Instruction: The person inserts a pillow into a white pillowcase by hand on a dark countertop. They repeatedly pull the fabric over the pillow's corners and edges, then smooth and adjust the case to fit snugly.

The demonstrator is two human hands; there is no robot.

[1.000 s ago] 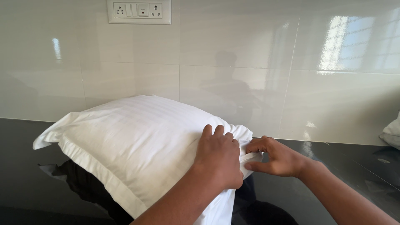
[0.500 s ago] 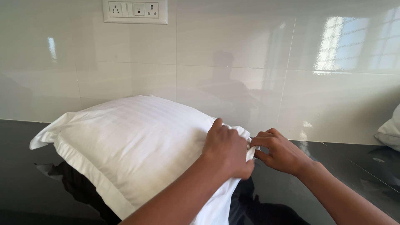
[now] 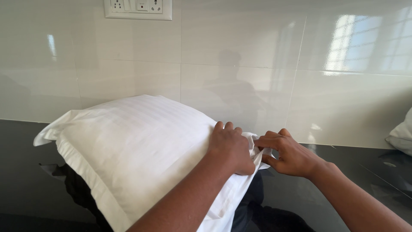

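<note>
Your left hand (image 3: 231, 148) and right hand (image 3: 289, 154) both pinch closed on the right end of the white pillow (image 3: 133, 154). It lies on the black counter (image 3: 25, 172), long axis left to right, against the tiled wall (image 3: 257, 64).

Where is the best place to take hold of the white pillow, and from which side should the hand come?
Probably the flat flange along the white pillow at its near-left edge, taken from the left. It is thin enough to pinch, while the middle is puffy. The left hand and right hand occupy the right end.
</note>
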